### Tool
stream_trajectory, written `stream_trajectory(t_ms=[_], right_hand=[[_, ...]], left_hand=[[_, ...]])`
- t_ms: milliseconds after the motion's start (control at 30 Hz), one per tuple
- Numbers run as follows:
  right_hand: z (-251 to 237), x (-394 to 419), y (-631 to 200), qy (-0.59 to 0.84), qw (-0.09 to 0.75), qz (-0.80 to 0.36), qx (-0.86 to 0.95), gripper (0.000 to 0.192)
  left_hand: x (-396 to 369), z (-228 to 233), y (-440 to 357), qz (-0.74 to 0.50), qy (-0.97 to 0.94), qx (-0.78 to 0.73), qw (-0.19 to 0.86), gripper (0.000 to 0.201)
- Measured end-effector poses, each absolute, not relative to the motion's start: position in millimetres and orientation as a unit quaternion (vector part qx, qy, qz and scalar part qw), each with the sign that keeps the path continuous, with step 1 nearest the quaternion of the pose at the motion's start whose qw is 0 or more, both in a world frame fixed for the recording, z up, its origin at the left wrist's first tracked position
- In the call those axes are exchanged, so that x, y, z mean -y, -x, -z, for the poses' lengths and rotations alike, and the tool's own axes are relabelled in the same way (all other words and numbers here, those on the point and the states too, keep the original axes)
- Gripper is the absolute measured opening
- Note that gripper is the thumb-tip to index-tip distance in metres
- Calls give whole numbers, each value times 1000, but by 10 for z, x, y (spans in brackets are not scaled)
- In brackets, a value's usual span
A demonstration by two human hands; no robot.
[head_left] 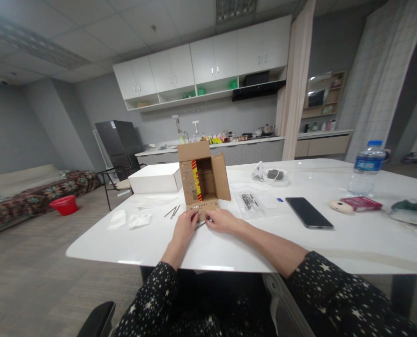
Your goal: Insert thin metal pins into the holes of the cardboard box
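An open cardboard box stands on the white table in front of me, its opening towards me and flaps spread. Rows of small shiny dots mark its left flap and the front flap, which lies low towards me. At the left edge of that front flap, my left hand is closed, fingertips pinched together. My right hand is closed at the flap's right side, fingers curled. What the fingertips hold is too small to make out. A thin grey metal piece shows between the hands.
Thin metal rods and white tissues lie left. A white box stands behind them. To the right are a clear plastic tray, a black phone, a maroon box and a water bottle.
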State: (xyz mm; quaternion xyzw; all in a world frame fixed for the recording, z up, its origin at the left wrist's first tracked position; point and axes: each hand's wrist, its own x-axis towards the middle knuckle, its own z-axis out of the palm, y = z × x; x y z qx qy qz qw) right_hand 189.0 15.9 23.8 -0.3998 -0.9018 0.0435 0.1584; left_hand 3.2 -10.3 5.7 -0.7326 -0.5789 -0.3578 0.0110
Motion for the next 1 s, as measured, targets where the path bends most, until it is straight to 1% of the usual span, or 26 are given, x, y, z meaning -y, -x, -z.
stream_trajectory(t_ms=[433,1000], right_hand=[[-244,-151,-1894,401,155,-40,902,28],[-243,-150,-1896,396,154,-40,904,29]], left_hand=[[104,-45,-29,377,737,560,20,25],[94,-34,-37,355,747,562,3,23]])
